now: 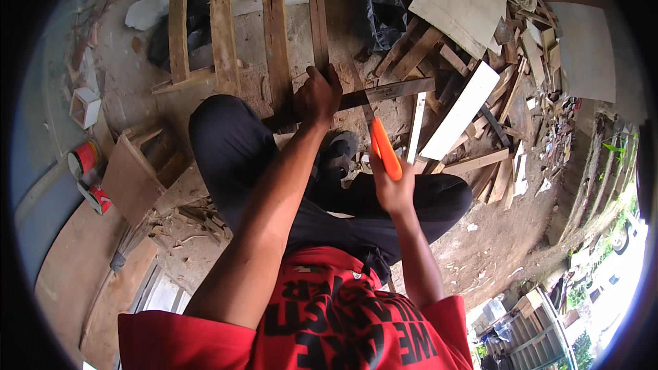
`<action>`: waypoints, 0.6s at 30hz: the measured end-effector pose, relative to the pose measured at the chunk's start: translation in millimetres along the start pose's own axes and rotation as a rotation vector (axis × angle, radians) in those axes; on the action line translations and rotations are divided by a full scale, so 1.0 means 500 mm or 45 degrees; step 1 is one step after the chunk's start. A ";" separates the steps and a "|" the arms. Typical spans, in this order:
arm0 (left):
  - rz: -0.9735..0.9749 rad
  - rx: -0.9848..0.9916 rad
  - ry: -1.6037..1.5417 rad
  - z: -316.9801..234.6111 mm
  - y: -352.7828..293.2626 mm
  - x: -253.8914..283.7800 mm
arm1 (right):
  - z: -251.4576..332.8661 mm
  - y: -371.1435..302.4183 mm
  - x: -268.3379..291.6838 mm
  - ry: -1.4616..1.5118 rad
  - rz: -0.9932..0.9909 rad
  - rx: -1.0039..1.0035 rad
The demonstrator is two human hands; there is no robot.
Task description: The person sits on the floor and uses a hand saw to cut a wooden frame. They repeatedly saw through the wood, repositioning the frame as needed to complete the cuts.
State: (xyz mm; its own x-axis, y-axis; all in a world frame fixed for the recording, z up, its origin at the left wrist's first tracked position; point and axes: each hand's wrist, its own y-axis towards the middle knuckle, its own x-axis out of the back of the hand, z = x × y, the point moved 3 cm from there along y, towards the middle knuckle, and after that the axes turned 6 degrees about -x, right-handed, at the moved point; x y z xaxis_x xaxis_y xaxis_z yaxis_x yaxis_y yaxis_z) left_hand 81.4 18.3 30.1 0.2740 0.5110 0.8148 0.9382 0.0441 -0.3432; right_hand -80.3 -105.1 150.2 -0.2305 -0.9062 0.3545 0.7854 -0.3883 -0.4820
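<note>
My right hand (395,188) is wrapped around the orange handle (386,147) of a handsaw. Its thin dark blade (364,96) points away from me and crosses a dark wooden board (401,89). How deep the blade sits in the wood is too small to tell. To the left of the saw, my left hand (318,98) is closed on the same board, where an upright slat (317,20) meets it. Several more slats, one of them a wide plank (277,41), run away from me to the left. My bent knees flank the board's near side.
Scrap wood (507,96) is heaped on the right, with a white board (460,113) and a large pale panel (466,3) on it. A black plastic bag (384,14) lies beyond the saw. At left are a wooden box (140,178) and a red can (83,159).
</note>
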 end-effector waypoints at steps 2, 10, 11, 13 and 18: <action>0.031 0.036 -0.011 0.010 -0.017 0.001 | 0.042 0.094 -0.037 -0.123 0.113 -0.173; -0.077 0.015 -0.005 0.022 -0.002 -0.016 | 0.016 -0.076 0.034 0.023 0.130 -0.172; -0.074 0.014 0.013 0.015 -0.013 -0.006 | 0.010 -0.130 0.066 0.044 0.146 -0.318; -0.080 0.007 0.042 0.015 -0.010 -0.006 | 0.030 -0.209 0.112 0.087 0.144 -0.326; -0.083 -0.010 0.021 0.019 -0.018 -0.005 | 0.058 -0.169 0.104 -0.055 0.162 -0.241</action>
State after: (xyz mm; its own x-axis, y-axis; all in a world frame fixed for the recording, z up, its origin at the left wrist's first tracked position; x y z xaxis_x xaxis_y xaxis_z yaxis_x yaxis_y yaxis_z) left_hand 70.2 24.8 26.9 0.2157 0.4931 0.8428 0.9558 0.0701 -0.2857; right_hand -142.0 -114.4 232.4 -0.1086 -0.9436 0.3129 0.6837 -0.2994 -0.6656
